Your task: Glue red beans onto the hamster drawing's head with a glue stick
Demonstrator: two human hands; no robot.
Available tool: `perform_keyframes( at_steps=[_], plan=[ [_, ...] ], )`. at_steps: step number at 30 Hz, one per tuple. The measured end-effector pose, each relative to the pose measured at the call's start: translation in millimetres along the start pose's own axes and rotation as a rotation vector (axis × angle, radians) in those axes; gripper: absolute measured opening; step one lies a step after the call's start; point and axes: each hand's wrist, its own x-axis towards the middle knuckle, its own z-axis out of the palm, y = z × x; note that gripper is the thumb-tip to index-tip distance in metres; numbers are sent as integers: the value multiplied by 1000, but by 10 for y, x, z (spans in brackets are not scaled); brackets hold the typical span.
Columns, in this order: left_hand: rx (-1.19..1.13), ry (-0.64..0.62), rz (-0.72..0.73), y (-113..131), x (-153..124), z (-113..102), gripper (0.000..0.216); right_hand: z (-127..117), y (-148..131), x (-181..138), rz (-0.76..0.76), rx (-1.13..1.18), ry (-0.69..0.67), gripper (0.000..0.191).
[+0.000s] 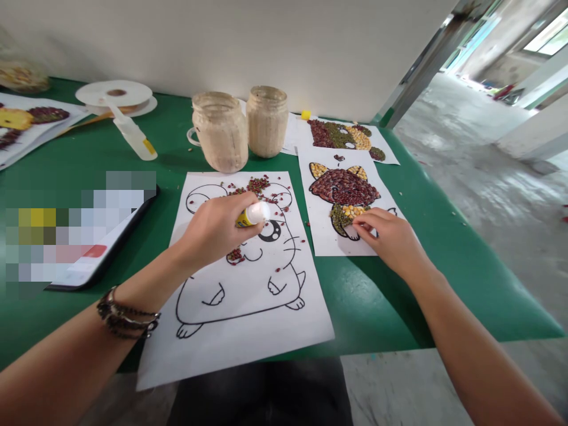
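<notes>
My left hand [222, 222] is wrapped round a small white glue bottle [256, 214] with a yellow label, over the hamster drawing [239, 349]. Loose red and green beans [260, 184] lie around the hamster's head, and a small cluster sits at its mouth. The fingers of my right hand [386, 236] are pinched together at the lower body of a fox picture [323, 236]. That fox is filled with dark red beans, yellow corn kernels and green beans. Whatever is between those fingertips is hidden.
Two cloudy jars [220, 133] stand behind the hamster sheet. Another bean picture [339, 136] lies at the back right, near a yellow cap [306, 115]. To the left are a squeeze bottle [135, 133], a white tape reel [113, 94] and a partly blurred phone [119, 236].
</notes>
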Motion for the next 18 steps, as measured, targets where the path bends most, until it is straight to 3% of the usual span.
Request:
perform_keyframes(
  at_steps=[4,12,18],
  plan=[
    [4,16,8,-13,-1,0,13,-18,-17,-11,45,-29,-2,13],
    [-21,105,13,-36,3,-18,12,-62,-40,1,118,26,141,8],
    [-67,239,-12,-72,12,-24,16,-124,-422,183,9,122,54,17]
  ],
)
